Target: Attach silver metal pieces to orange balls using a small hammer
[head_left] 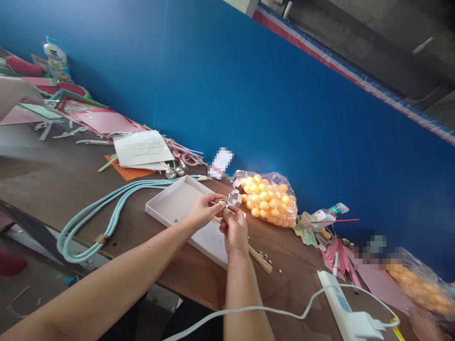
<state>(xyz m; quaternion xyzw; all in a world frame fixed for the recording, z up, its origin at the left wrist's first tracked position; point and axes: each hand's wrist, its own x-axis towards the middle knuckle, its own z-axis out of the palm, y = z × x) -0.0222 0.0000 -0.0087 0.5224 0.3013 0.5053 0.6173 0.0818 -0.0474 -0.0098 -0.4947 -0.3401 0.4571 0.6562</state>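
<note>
Over the right part of a shallow white box (165,206), my two hands meet at their fingertips. Pinched between them is a small dark ring-shaped metal piece (224,202); its exact kind is too small to tell. My left hand (204,210) grips it from the left, fingers closed. From below and the right, my right hand (234,229) pinches the same piece. A small open white carton (234,197) stands just behind my fingers. A wooden stick or handle (261,259) lies to the right of my right wrist, with several small shiny metal bits (266,257) beside it.
A bag of orange balls (270,199) rests against the blue wall (213,85). Looped light-blue cords (117,208) lie left of the box. A white power strip (336,303) and its cable (270,310) cross the front right. Another person's hand (21,92) is at far left.
</note>
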